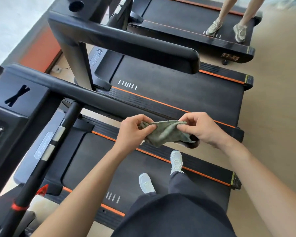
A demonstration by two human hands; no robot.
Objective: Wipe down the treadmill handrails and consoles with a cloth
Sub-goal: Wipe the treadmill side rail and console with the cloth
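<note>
I stand on a black treadmill belt (99, 161) and hold a green-grey cloth (162, 132) between both hands at mid-frame. My left hand (133, 132) pinches its left corner, and my right hand (202, 129) pinches the right corner. The cloth hangs stretched between them, just above the end of this treadmill's right handrail (85, 96), whose tip (193, 144) shows under the cloth. The console (5, 120) with its buttons sits at the left edge.
A second treadmill's handrail (126, 43) and belt (186, 93) lie beyond mine. On a third treadmill at the top right stands another person's legs (229, 23). A black upright bar (41, 161) with a red band crosses the lower left.
</note>
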